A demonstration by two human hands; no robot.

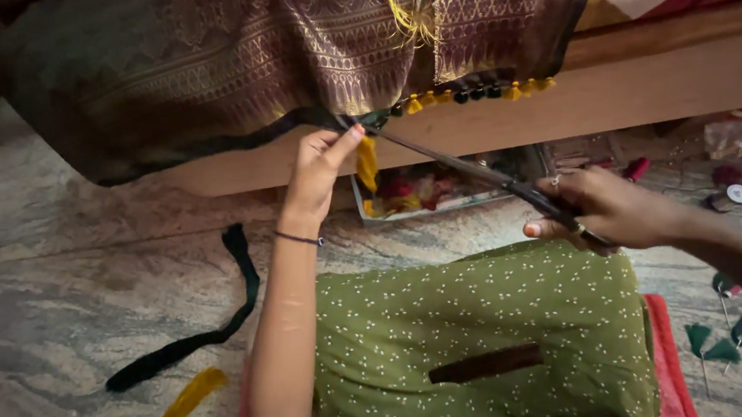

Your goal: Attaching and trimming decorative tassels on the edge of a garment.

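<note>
Green lap (502, 334), scissors (480, 171) between hands

The woven cloth (224, 56) above the left hand (319, 173) looks silky, with a faint sheen on its patterned maroon weave and soft yellow and dark tassels (477, 92) along the edge. The scissors (480, 171) in the right hand (605, 209) show dull grey metal blades. Behind both hands runs a smooth, matt wooden bed frame (664, 77). Below them, the floor (73, 291) is polished mottled stone, and the green dotted garment (485, 332) is matt cotton-like cloth.
</note>
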